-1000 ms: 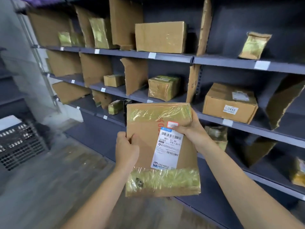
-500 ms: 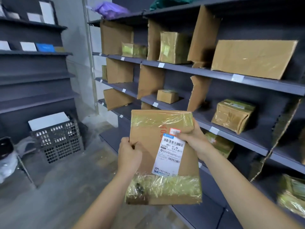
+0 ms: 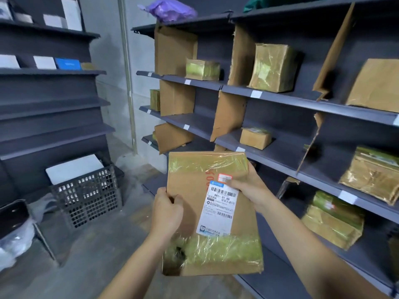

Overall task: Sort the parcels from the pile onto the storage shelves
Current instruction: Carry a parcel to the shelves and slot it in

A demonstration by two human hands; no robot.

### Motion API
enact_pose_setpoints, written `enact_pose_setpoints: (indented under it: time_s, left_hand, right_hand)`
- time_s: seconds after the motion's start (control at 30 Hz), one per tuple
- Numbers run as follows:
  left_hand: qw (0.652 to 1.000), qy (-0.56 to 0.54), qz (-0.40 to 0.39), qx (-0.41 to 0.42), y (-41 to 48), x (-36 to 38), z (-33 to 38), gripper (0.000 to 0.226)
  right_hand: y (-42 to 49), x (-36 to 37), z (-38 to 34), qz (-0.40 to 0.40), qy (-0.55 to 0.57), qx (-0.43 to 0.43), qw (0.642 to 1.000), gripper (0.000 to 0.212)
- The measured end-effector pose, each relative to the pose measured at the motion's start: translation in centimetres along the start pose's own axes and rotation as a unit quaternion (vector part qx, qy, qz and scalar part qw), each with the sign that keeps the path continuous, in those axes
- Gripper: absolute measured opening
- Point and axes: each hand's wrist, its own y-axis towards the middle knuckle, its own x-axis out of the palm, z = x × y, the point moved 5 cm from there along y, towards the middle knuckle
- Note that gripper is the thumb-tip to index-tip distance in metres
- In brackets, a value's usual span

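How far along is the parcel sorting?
Done: several taped parcels sit on the shelves, such as the tall parcel and the small box. In hand: left hand and right hand grip a flat labelled parcel, not shelved yet. Left: placing it; the pile is out of view, so remainder unknown.

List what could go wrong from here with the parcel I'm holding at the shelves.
1. The parcel looks torn and dark at its lower left corner under the tape. It may split there, just below where the left hand grips.
2. The right hand has its thumb over the top of the label. A misread could send the parcel to the wrong bay.
3. The cardboard divider leans. Pushing the parcel in beside it could knock it over.
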Motion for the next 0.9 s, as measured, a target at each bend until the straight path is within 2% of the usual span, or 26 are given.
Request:
enact_pose_setpoints:
  time_s: [0.13, 0.4, 0.6, 0.9]
  left_hand:
    - [1.000, 0.016, 0.009, 0.000, 5.2, -1.3, -1.1, 0.007]
    - [1.000, 0.011, -0.005, 0.012, 18.3, -0.8, -1.8, 0.009]
    - [0.999, 0.040, -0.010, 0.002, 28.0, 0.4, -2.1, 0.010]
    - [0.999, 0.024, -0.041, -0.022, 38.7, 1.6, -5.3, 0.012]
  right_hand:
    - [5.3, 3.1, 0.7, -0.011, 0.004, -0.002, 1.000, 0.087]
    - [18.3, 7.2, 0.9, 0.003, 0.014, -0.014, 1.000, 0.074]
    - [28.6, 9.5, 0.8, 0.011, 0.012, -0.002, 1.000, 0.079]
    - [38.8, 13.0, 1.9, 0.005, 0.002, 0.004, 1.000, 0.081]
